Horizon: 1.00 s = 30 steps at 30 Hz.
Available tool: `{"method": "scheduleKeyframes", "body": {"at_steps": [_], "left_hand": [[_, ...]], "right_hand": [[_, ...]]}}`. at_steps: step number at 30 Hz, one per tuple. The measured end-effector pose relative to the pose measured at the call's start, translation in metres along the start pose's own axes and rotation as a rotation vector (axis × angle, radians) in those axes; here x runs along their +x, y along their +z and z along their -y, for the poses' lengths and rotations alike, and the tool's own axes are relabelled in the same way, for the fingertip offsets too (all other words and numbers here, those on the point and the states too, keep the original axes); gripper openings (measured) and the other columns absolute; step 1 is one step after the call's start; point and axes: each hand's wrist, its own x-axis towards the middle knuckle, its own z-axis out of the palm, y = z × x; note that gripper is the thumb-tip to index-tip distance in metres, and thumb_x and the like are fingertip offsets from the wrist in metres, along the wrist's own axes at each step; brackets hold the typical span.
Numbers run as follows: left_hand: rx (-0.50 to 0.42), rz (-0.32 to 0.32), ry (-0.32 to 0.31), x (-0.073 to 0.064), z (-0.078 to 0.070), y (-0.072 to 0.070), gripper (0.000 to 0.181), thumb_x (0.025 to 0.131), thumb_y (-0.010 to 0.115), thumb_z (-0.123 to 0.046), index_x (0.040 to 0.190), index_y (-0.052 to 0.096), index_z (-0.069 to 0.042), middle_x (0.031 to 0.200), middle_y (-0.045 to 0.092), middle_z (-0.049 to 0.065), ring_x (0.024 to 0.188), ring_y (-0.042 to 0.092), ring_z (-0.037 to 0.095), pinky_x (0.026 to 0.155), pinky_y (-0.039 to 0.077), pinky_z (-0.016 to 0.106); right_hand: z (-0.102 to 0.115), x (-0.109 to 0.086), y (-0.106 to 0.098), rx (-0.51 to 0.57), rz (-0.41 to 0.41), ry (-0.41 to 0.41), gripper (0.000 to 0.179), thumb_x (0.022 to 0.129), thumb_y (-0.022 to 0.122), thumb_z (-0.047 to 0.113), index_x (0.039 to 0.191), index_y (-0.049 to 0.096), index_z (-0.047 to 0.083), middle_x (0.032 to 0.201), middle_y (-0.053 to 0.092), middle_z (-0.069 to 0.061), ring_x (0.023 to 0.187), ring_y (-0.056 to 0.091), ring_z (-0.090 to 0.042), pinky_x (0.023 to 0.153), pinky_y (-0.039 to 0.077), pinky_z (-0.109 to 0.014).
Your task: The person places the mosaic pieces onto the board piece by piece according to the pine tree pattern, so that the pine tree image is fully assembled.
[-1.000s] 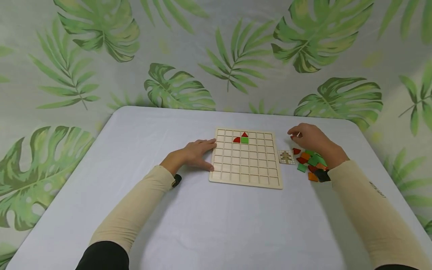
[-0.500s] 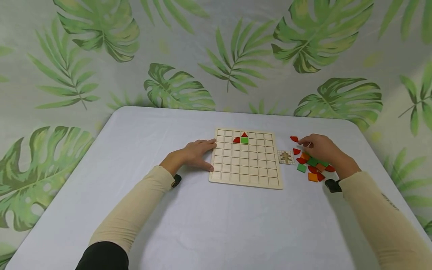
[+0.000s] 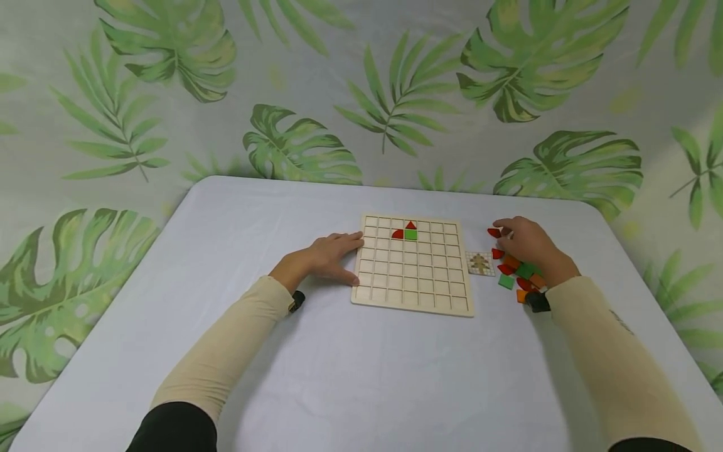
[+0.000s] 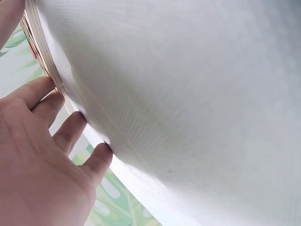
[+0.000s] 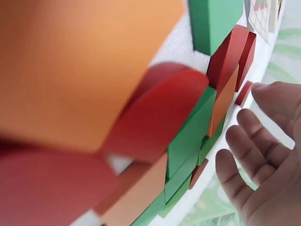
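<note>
Not gripping, my left hand (image 3: 326, 256) is resting against the grid board (image 3: 415, 270) along its left edge; piled pieces (image 3: 526, 270) are lying to its right; my right hand (image 3: 529, 242) is meeting the farthest loose red piece (image 3: 493, 232) (can't tell if pinching).

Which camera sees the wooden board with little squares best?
Head view: it looks down on the board, nearly all showing. Left wrist: only its edge, beside the left hand. Right wrist: at most a sliver near the top right corner; hard to tell.
</note>
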Motion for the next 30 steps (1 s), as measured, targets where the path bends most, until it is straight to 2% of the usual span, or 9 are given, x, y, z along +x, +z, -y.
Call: {"method": "scheduleKeyframes", "body": {"at_steps": [6,16,21,26,30], "left_hand": [[0.001,0.001,-0.002,0.003,0.001,0.002,0.093,0.086,0.072,-0.051,0.159,0.025,-0.019,0.170,0.010,-0.004,0.156,0.015,0.028,0.124,0.021,0.054],[0.016,-0.005,-0.011,0.001,0.001,0.001,0.093,0.085,0.072,-0.052,0.159,0.026,-0.019,0.170,0.011,-0.003,0.156,0.016,0.028,0.123,0.022,0.053],[0.009,-0.004,-0.009,0.000,0.001,0.001,0.093,0.086,0.072,-0.051,0.159,0.026,-0.018,0.170,0.011,-0.003,0.156,0.016,0.029,0.124,0.021,0.053],[0.009,-0.005,-0.005,0.000,0.002,0.001,0.093,0.085,0.072,-0.052,0.159,0.026,-0.018,0.170,0.011,-0.004,0.156,0.017,0.029,0.123,0.022,0.054],[0.005,-0.004,-0.006,0.000,0.001,0.000,0.093,0.085,0.072,-0.052,0.159,0.026,-0.019,0.170,0.011,-0.003,0.156,0.016,0.029,0.123,0.021,0.054]], "right_hand": [[-0.001,0.009,0.002,-0.023,0.045,0.060,0.049,0.095,0.055,0.014,0.141,0.049,-0.003,0.127,0.055,-0.034,0.108,0.054,-0.044,0.096,0.046,-0.060],[0.001,0.013,0.004,-0.009,0.043,0.073,0.042,0.096,0.054,0.012,0.135,0.056,-0.002,0.128,0.052,-0.032,0.112,0.049,-0.045,0.101,0.042,-0.063],[0.003,0.013,0.004,-0.014,0.022,0.084,0.041,0.092,0.050,0.006,0.130,0.062,0.001,0.126,0.056,-0.030,0.106,0.051,-0.042,0.092,0.048,-0.058],[0.002,0.013,0.003,0.019,0.025,0.090,0.051,0.084,0.045,-0.003,0.130,0.065,0.004,0.129,0.056,-0.029,0.103,0.051,-0.038,0.080,0.049,-0.046],[0.003,0.013,0.001,-0.013,0.013,0.099,0.046,0.090,0.049,0.006,0.135,0.059,0.004,0.125,0.057,-0.029,0.100,0.055,-0.039,0.076,0.051,-0.046]]}}
